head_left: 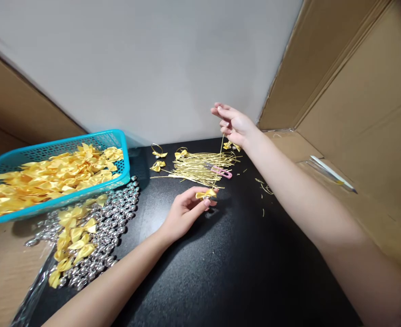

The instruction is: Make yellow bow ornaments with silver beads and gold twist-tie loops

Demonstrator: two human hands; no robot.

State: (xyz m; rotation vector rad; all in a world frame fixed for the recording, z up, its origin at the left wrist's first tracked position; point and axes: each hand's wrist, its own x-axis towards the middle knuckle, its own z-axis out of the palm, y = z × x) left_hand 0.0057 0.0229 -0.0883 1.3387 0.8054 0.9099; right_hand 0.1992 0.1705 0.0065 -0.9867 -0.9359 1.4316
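Note:
My left hand (185,211) pinches a small yellow ribbon bow (206,194) just above the black table (241,263); something small and silvery sits under the bow. A thin gold cord (220,159) runs up from the bow to my right hand (232,125), which is raised and pinches the cord's upper end, other fingers spread. Behind the cord lies a pile of gold cords (200,167) with pink scissors (221,171) on it.
A teal basket (124,154) full of yellow bows stands at the left. Silver bells (114,218) and loose bows (73,236) lie in front of it. Finished bows (158,156) rest near the wall. Cardboard walls (357,113) flank the table; a white pen (330,171) lies right.

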